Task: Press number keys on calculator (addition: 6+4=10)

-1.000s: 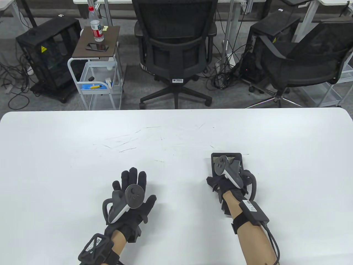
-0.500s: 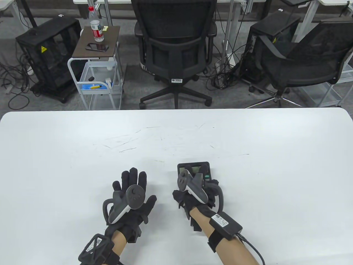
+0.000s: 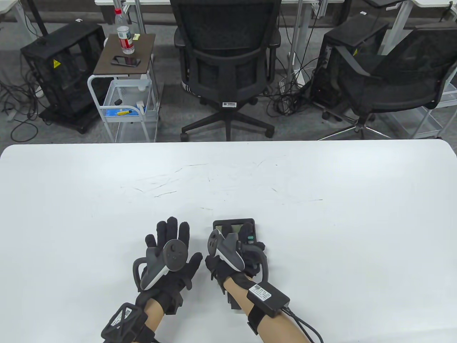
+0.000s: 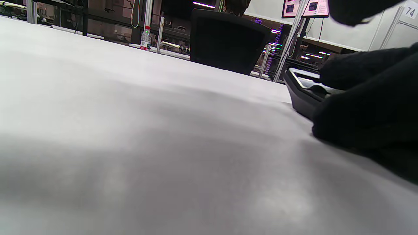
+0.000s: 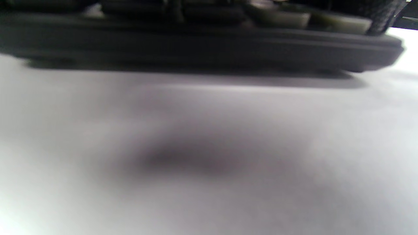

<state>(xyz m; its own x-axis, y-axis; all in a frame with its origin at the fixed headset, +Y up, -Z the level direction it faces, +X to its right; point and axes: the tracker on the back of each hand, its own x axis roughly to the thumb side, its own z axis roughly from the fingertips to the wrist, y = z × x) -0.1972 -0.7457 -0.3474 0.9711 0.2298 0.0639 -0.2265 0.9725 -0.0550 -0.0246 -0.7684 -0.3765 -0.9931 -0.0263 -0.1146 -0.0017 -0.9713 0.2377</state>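
I take the calculator [image 3: 234,226] as my landmark; it lies flat on the white table [image 3: 321,232] near the front edge, display end away from me, and only that far end shows in the table view. My right hand [image 3: 232,253] lies over its near half, covering the keypad, with one finger laid along its right side beside the display; I cannot tell whether the hand grips the body or merely rests on it. My left hand [image 3: 171,257] lies released, palm down with fingers spread, on the table just left of the calculator; thumb near its left edge but apart from it.

I judge the step in hand to be settling the calculator ready for keying; no key looks pressed yet. To do this well:

- leave the calculator flat and square to me; the right wrist view shows its underside close to the tabletop;
- steady its left edge with the left hand so it cannot slide;
- lift the right palm clear of the keypad; a resting palm risks stray entries;
- extend one fingertip only, press 6 straight down, and check the display.
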